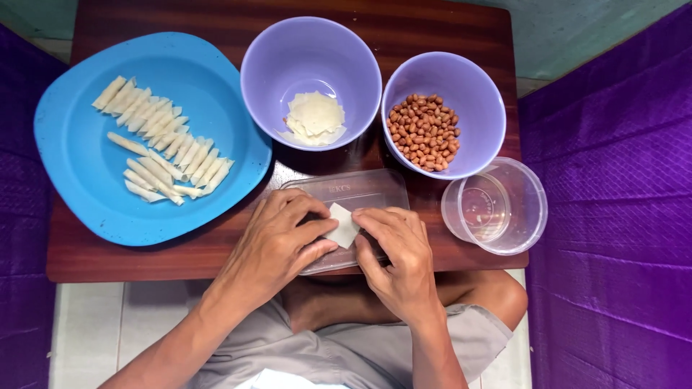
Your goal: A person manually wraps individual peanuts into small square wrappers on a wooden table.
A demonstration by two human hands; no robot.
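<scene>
The dark brown wooden tabletop (pixel 144 263) holds a big blue plastic plate (pixel 72 166) with many small white rolled dough sticks (pixel 162 140). Beside it stand a purple bowl of flat white wrappers (pixel 315 115), a purple bowl of brown peanuts (pixel 424 131) and an empty clear round tub (pixel 504 209). On a clear flat lid (pixel 360 189), the left hand (pixel 277 241) and right hand (pixel 396 256) each grip a small white wrapper (pixel 344 227), fingers pinched on its edges. It looks like the rolling step; the wrapper needs careful, tight rolling.

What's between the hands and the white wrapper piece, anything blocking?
Nothing visible. The left hand and right hand both already touch the white wrapper piece, pinching it from either side over the clear plastic lid. Their fingers cover its edges.
</scene>
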